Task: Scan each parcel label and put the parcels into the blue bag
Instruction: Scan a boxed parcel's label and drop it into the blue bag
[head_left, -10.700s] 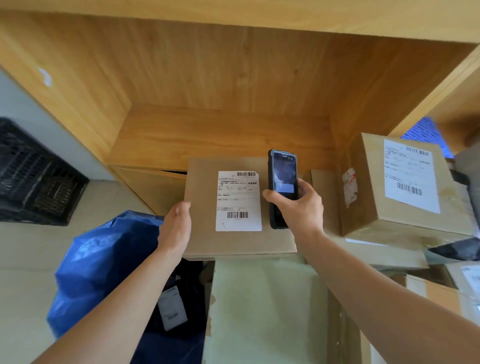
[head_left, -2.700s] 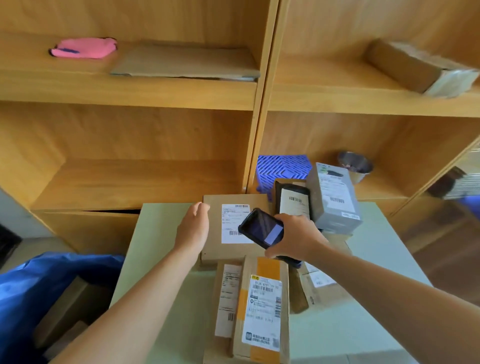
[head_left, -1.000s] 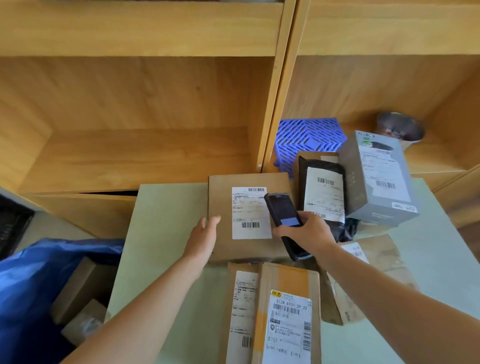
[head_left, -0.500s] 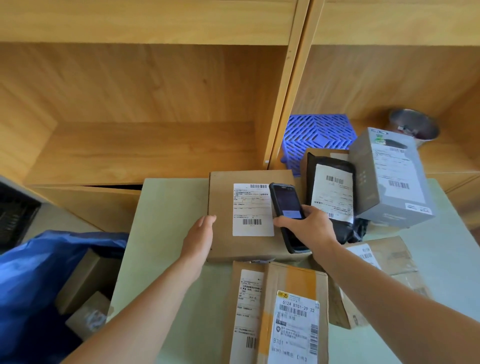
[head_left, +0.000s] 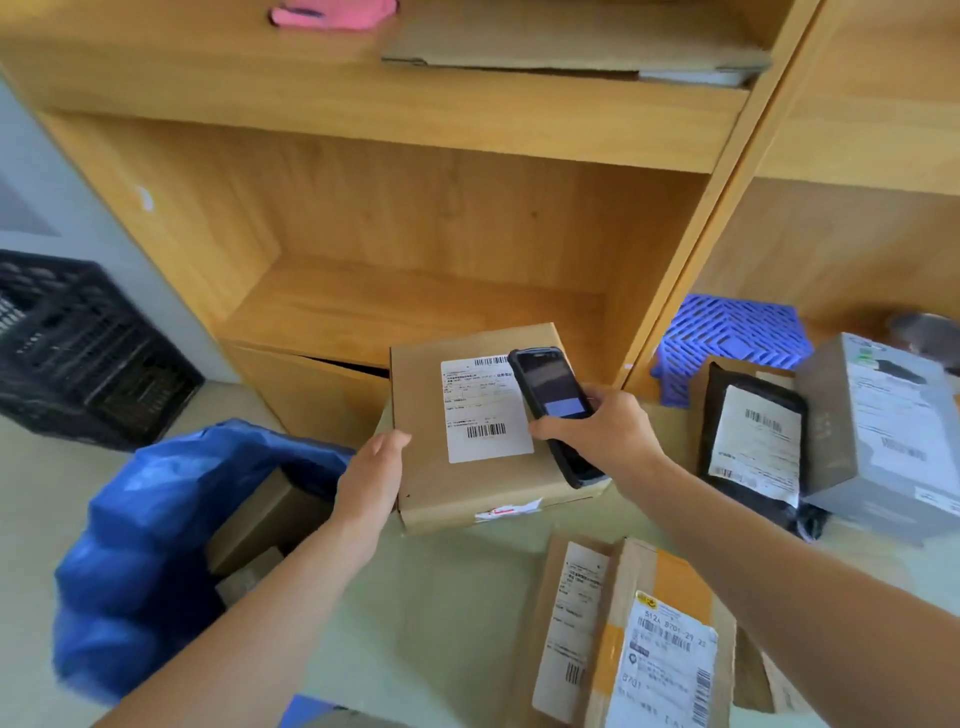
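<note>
Two hands, one brown parcel, a scanner over its label.

Head view: the left hand (head_left: 375, 480) grips the left edge of the brown parcel (head_left: 470, 486), fingertips hidden beneath it; the right hand (head_left: 605, 434) curls around the black scanner (head_left: 553, 410), beside the white label (head_left: 483, 408), whose print is illegible. The blue bag (head_left: 156, 535) gapes at lower left, boxes half-hidden inside. More parcels (head_left: 649, 644) run past the bottom edge; a grey box (head_left: 883, 436) is cut off at right.

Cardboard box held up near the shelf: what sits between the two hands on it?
In the head view, the box's white shipping label lies between the left hand and the right hand gripping the scanner.
</note>
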